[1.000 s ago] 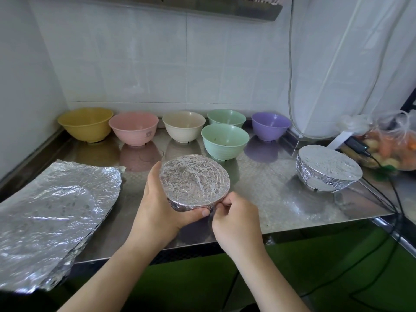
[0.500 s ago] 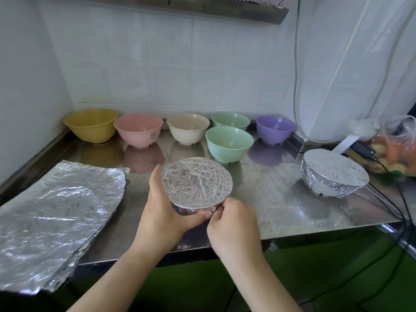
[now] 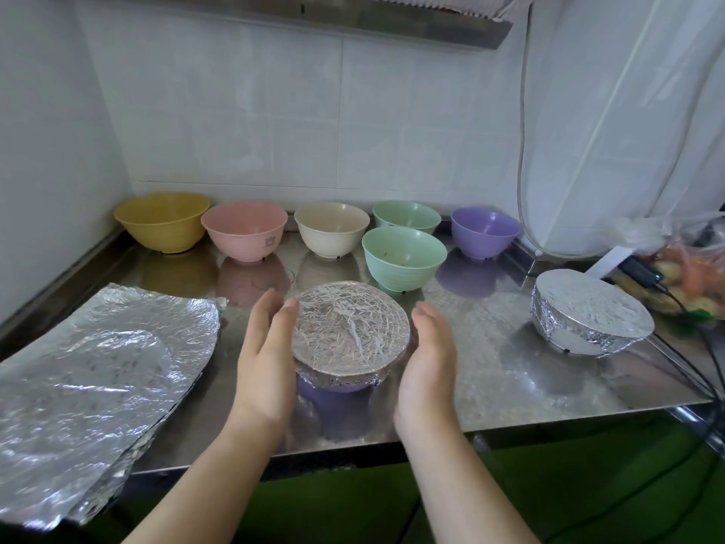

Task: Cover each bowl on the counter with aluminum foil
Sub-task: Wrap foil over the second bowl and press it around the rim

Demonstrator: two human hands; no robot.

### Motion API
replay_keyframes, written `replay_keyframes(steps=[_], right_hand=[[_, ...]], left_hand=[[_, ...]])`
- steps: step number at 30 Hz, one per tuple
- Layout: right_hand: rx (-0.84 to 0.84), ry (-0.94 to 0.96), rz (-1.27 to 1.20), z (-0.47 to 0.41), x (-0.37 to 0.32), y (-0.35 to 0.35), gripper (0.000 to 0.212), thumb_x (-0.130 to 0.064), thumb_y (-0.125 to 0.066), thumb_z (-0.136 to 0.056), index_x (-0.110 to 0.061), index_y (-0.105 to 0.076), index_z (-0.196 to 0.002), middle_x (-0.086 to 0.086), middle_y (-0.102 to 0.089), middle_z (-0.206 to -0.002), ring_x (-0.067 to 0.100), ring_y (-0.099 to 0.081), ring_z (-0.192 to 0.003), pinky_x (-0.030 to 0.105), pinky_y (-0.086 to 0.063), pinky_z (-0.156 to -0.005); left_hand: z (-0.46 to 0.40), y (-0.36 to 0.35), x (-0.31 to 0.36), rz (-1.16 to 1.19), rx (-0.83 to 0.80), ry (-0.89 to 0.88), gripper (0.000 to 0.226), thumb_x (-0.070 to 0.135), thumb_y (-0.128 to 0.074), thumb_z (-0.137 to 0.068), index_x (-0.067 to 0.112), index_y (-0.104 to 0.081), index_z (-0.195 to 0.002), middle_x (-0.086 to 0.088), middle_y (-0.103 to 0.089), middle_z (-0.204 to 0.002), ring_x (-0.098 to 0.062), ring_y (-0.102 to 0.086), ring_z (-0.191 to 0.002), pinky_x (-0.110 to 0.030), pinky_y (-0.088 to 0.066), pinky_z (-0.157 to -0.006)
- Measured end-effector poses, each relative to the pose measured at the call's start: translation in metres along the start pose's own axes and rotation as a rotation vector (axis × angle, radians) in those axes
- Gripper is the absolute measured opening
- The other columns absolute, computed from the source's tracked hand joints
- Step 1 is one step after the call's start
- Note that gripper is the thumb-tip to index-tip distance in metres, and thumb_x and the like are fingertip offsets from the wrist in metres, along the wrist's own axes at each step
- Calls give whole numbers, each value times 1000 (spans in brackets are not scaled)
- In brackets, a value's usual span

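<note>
A purple bowl capped with crinkled foil [image 3: 350, 334] stands on the steel counter [image 3: 490, 371] in front of me. My left hand [image 3: 266, 359] lies flat against its left side, fingers straight. On the other side my right hand [image 3: 429, 357] is open with straight fingers, at or just off the rim. A second foil-covered bowl [image 3: 588, 312] sits at the right. Uncovered bowls line the back: yellow [image 3: 163, 221], pink [image 3: 245, 230], cream [image 3: 331, 228], two green [image 3: 404, 256] [image 3: 406, 215] and purple [image 3: 484, 231].
A stack of foil sheets [image 3: 94, 371] lies at the left, overhanging the counter's front edge. A plastic bag of vegetables [image 3: 690, 268] and black cables [image 3: 690, 371] crowd the right end. Tiled walls close off the back and left.
Both hands have let go of the foil rim and opened flat beside the covered bowl. The right hand moved from the front edge to the bowl's right side.
</note>
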State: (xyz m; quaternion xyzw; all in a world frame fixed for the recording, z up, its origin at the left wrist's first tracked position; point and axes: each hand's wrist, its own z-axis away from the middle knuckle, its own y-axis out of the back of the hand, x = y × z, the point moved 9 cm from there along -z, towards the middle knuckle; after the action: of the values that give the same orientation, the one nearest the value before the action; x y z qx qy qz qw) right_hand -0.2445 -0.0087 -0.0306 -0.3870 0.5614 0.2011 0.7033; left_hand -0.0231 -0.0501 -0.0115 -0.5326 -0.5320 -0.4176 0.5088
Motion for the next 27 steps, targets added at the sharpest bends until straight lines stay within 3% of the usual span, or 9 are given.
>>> replay_keyframes(steps=[3, 5, 9, 13, 17, 19, 23, 25, 27], right_hand=[[-59, -134, -288, -7, 30, -24, 69, -55, -72, -77, -17, -69, -134, 9, -74, -131, 30, -69, -125, 58, -45, -117], [-37, -112, -317, -2, 28, -30, 63, -54, -69, -79, -13, -74, -127, 11, -77, -123, 32, -71, -121, 57, -47, -115], [-27, -190, -381, -1, 39, -35, 42, -39, -55, -102, -11, -74, -126, 10, -79, -119, 32, -72, -118, 56, -48, -114], [22, -217, -397, -2, 47, -33, 42, -40, -51, -106, -12, -74, -126, 7, -79, -119, 29, -72, -117, 54, -49, -113], [21, -183, -382, -3, 48, -34, 46, -45, -54, -101, -13, -73, -127, 8, -78, -120, 29, -72, -118, 55, -50, -112], [0, -155, -320, -7, 48, -31, 54, -52, -61, -89, -16, -74, -127, 4, -78, -123, 26, -70, -122, 54, -47, -115], [-76, -136, -203, -15, 43, -22, 54, -52, -59, -89, -15, -75, -125, 4, -78, -123, 24, -70, -122, 51, -46, -116], [-72, -114, -160, -22, 37, -11, 54, -53, -57, -89, -15, -76, -124, 3, -78, -121, 23, -71, -121, 51, -47, -115], [-50, -86, -106, -27, 28, 0, 55, -56, -55, -90, -18, -76, -124, 1, -79, -121, 21, -71, -120, 50, -48, -115]], left_hand=[[-8, -14, -10, 176, 30, 106, 53, 57, -61, -85, 40, -64, -135, 25, -64, -134, 0, -54, -132, -40, -35, -122], [-10, -17, -15, 229, 60, 130, 52, 57, -60, -82, 40, -69, -130, 21, -67, -133, -7, -57, -132, -45, -37, -121], [-7, -17, -21, 265, 140, 158, 38, 39, -54, -97, 35, -69, -132, 18, -68, -133, -4, -57, -130, -43, -38, -121], [-2, -19, -31, 325, 216, 194, 42, 43, -54, -90, 33, -73, -126, 14, -72, -127, -9, -62, -126, -44, -41, -117], [2, -16, -28, 308, 277, 162, 26, 30, -50, -103, 34, -73, -115, 27, -73, -107, 5, -63, -111, -22, -45, -98], [0, -16, -26, 257, 224, 144, 28, 30, -47, -105, 35, -72, -117, 29, -73, -105, 7, -63, -108, -23, -45, -97], [-3, -20, -35, 138, 59, 189, 59, 61, -51, -90, 34, -59, -143, 19, -62, -141, -4, -53, -134, -42, -33, -122], [0, -27, -36, 94, -14, 202, 60, 64, -50, -95, 35, -53, -148, 21, -56, -147, 1, -49, -136, -36, -30, -122], [4, -36, -32, 38, -67, 180, 42, 55, -43, -106, 38, -53, -144, 27, -59, -138, 15, -51, -122, -21, -32, -109]])
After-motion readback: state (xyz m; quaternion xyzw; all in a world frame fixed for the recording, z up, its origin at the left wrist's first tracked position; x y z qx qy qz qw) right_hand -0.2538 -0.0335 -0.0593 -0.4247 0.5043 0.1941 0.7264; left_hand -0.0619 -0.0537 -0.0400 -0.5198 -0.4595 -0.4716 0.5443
